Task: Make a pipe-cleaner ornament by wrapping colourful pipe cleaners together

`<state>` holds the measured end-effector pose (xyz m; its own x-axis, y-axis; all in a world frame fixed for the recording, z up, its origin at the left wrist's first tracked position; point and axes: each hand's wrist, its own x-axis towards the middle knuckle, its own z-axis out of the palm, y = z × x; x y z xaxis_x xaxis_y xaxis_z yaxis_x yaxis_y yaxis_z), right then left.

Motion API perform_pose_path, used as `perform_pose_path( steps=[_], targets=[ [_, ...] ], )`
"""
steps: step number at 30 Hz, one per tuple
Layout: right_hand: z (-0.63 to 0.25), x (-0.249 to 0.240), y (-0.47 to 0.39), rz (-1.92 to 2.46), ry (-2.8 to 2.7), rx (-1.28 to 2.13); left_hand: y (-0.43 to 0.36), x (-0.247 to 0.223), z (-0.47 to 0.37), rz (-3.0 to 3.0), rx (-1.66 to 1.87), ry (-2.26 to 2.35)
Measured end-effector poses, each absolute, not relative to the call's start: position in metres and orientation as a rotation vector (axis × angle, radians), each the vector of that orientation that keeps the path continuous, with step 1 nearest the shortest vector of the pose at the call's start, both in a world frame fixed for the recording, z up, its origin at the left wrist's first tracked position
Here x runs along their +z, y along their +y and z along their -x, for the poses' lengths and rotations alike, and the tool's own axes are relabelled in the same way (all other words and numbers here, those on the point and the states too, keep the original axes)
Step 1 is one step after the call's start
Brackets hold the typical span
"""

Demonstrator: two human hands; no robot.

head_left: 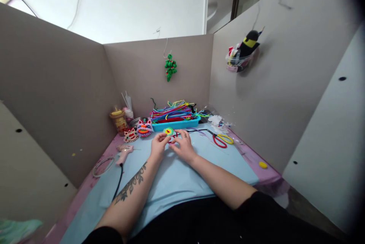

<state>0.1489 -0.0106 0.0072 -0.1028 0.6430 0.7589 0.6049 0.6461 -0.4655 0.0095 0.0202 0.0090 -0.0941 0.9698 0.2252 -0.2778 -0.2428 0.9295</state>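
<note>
Near the middle of the blue cloth (pixel 199 175), my left hand (pixel 159 145) pinches a small round piece (pixel 168 132), yellow with a green rim and a red centre. Close beside it on the right, my right hand (pixel 184 145) has its fingers curled at a thin red piece (pixel 175 134). Its fingertips are small in view, so the exact grip does not show. A dark thin stem runs from behind my right hand toward the scissors (pixel 219 140), which have one red and one yellow handle.
Behind my hands stands a blue tray (pixel 176 124) of coloured pipe cleaners. At left are two animal-face crafts (pixel 145 128), a pink glue gun (pixel 124 154) with its cord, and a brown cup (pixel 119 121). A yellow disc (pixel 262 165) lies at right. Grey panels surround the table.
</note>
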Motion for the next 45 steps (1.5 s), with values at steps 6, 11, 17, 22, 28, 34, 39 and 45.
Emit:
perform_pose_path(
  steps=[6,11,17,22,28,34,39,45],
  targets=[
    [-0.159,0.016,-0.008,0.953,-1.586,0.2,0.024,0.009,-0.005,-1.067,1.57,0.924],
    [-0.181,0.019,0.006,0.881,-1.288,0.427,0.035,0.008,0.007,-0.883,1.622,1.062],
    [-0.189,0.017,0.022,0.712,-1.139,0.777,0.037,0.009,0.01,-0.842,1.613,1.039],
    [-0.182,0.013,0.02,0.851,-1.288,0.86,0.03,0.012,0.005,-0.868,1.517,0.994],
    [-0.165,0.005,0.014,0.986,-1.57,0.397,0.02,0.014,-0.006,-0.941,1.398,0.923],
    [-0.157,0.002,0.009,1.007,-1.626,0.361,0.014,0.014,-0.011,-0.969,1.378,0.891],
    [-0.158,0.004,0.004,1.018,-1.616,0.339,0.014,0.013,-0.012,-0.967,1.364,0.855],
    [-0.159,0.007,0.002,1.028,-1.628,0.282,0.015,0.011,-0.013,-1.029,1.353,0.868]
  ],
)
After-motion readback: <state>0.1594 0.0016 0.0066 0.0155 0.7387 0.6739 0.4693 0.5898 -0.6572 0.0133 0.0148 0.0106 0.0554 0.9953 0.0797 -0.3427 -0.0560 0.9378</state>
